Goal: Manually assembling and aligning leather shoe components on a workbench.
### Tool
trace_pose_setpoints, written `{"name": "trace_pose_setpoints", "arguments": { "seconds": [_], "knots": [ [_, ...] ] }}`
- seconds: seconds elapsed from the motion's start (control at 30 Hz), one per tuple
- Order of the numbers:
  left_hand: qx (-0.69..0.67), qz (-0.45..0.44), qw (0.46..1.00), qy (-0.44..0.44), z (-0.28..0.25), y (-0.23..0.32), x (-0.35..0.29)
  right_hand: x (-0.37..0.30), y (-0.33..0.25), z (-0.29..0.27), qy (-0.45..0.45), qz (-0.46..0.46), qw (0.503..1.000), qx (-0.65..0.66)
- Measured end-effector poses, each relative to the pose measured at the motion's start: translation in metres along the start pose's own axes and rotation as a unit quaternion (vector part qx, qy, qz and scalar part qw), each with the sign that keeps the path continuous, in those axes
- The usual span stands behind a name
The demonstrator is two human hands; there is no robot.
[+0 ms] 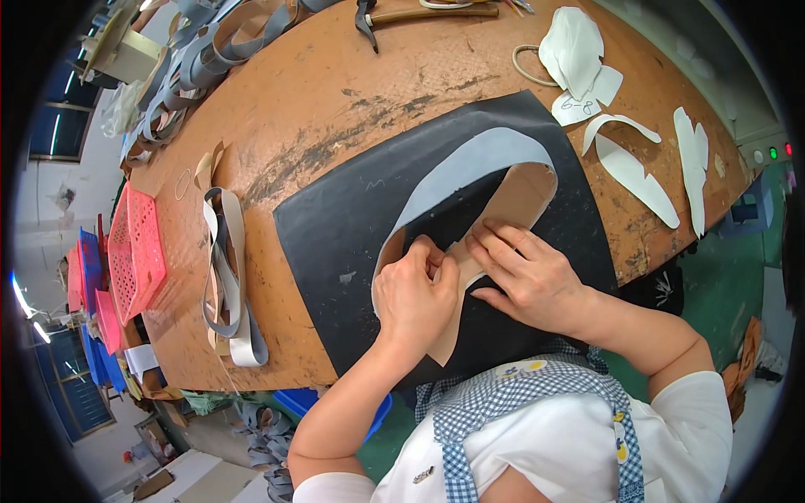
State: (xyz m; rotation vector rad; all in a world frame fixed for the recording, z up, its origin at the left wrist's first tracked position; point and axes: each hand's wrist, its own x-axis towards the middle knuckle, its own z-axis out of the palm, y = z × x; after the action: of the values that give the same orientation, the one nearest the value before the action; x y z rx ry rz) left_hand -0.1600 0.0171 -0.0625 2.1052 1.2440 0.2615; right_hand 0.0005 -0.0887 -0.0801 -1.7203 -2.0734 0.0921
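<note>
Both hands on the tan piece, near the counter's front edge.
My left hand point(412, 295) grips the tan leather piece point(457, 277), pinching its edge; my right hand point(530, 277) lies released, fingers flat on it, over the black mat point(352, 226).

- surface point(352, 75): worn brown board, scuffed, stained dark
- mat point(335, 226): matt black sheet
- curved piece point(470, 168): smooth grey face, tan matt underside
- basket point(134, 251): glossy pink plastic

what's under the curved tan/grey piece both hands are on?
A black mat on the brown workbench. Left hand and right hand cover the curved piece's middle.
</note>
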Motion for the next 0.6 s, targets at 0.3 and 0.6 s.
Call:
{"name": "trace_pose_setpoints", "arguments": {
  "seconds": [0.3, 0.6],
  "knots": [
    [0.0, -0.031, 0.999, -0.029, -0.004, 0.003, 0.005, 0.002, -0.007, -0.001, 0.0, 0.004, 1.0, 0.008],
    [-0.169, -0.139, 0.972, -0.083, -0.015, -0.016, -0.029, 0.002, -0.012, 0.003, -0.049, 0.007, 0.999, -0.023]
  ]
}}
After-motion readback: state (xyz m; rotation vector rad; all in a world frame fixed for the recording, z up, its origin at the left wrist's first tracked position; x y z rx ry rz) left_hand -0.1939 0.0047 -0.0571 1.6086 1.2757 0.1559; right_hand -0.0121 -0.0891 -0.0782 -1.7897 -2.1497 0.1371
